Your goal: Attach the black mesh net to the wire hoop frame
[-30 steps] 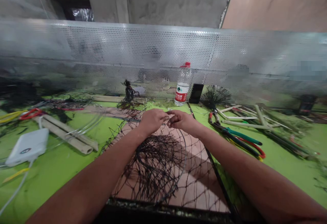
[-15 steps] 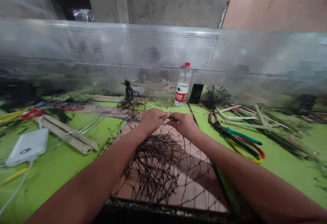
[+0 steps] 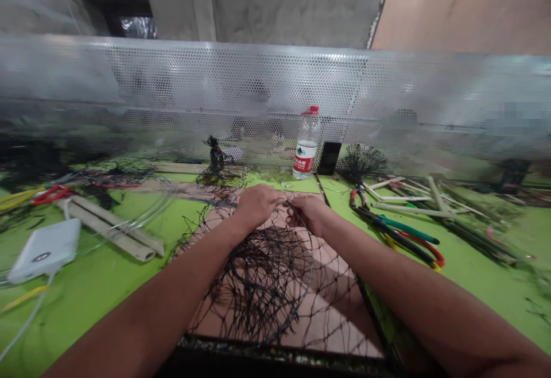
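Beyond both hands, a plastic water bottle point(image 3: 306, 143) bears a red label too small to read; the left hand point(image 3: 257, 205) and right hand point(image 3: 307, 214), almost touching, curl closed on black netting point(image 3: 262, 286).

Figure, as I see it through the head camera: the left forearm point(image 3: 146, 309) and right forearm point(image 3: 413, 303) enter from the lower corners of my frame, bare skin up to the frame edge, broad near the camera and tapering toward the wrists. Each ends in an ungloved hand, the left hand point(image 3: 257, 205) and the right hand point(image 3: 307, 213), with rounded knuckles.
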The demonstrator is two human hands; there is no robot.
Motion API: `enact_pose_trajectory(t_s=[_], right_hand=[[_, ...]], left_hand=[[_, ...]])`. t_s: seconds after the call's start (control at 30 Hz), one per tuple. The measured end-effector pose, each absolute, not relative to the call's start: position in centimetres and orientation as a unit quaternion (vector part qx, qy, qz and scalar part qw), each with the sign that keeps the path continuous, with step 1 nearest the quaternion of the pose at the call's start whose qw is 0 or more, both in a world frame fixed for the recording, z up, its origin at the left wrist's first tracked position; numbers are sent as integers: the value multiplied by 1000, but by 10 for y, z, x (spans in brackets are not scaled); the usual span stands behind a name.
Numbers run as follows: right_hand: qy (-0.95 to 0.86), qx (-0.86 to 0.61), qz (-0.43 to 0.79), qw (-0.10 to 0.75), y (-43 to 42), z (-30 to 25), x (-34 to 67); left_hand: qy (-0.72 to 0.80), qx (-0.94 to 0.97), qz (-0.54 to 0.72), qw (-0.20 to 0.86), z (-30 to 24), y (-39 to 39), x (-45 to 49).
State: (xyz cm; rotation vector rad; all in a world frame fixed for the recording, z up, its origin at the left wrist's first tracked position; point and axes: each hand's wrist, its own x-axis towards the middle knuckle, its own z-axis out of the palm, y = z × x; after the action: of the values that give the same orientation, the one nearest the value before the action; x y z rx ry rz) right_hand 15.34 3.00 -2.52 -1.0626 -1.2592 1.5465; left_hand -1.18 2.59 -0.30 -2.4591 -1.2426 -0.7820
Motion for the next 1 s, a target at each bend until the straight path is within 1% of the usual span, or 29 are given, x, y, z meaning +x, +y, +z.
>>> enact_pose_trajectory(t_s=[0.07, 0.13, 0.2, 0.27, 0.33, 0.57, 0.67, 0.87, 1.0], right_hand=[[-571, -463, 506, 451, 29, -20, 156], [-649, -479, 321, 497, 29, -12, 161], [-714, -447, 148, 518, 28, -3, 166], [-776, -395, 47, 489, 26, 4, 169], [-817, -371, -8, 442, 23, 7, 169], [-849, -420, -100, 304, 12, -2, 158], [-846, -446, -128, 262, 9, -4, 154], [-823, -492, -134, 249, 5, -4, 152], [-815, -504, -88, 273, 8, -6, 152]], left_hand=[[-436, -849, -269, 130, -3, 27, -13], [-443, -846, -269, 122, -2, 28, -16], [-450, -842, -273, 119, -1, 30, -18], [-454, -839, -275, 120, -1, 30, -20], [-455, -839, -273, 122, 0, 31, -20], [-450, -838, -272, 143, -2, 27, -17], [-443, -842, -268, 153, -1, 25, -16], [-443, -839, -268, 166, 1, 24, -15], [-444, -839, -262, 173, 2, 22, -14]])
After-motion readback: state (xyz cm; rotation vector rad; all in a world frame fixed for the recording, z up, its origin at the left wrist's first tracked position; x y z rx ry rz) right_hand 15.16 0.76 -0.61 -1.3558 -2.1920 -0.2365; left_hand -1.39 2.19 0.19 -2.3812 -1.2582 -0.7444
